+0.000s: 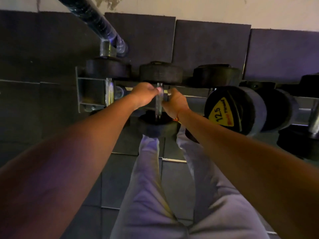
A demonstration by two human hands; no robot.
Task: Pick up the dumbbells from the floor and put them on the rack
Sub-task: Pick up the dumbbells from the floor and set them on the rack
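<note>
Both hands, left hand and right hand, curl their fingers round the dumbbell bar, because it is heavy, setting it on the rack.

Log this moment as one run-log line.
left hand: grips dumbbell handle | right hand: grips handle | dumbbell: on rack | phase: placing

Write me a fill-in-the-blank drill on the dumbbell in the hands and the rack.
1. Both hands, left hand and right hand, grip the black dumbbell's chrome ____.
2. The yellow label on the neighbouring black dumbbell reads ____.
3. The person's trousers are ____ in colour.

Missing words: handle; 12.5; light
</note>
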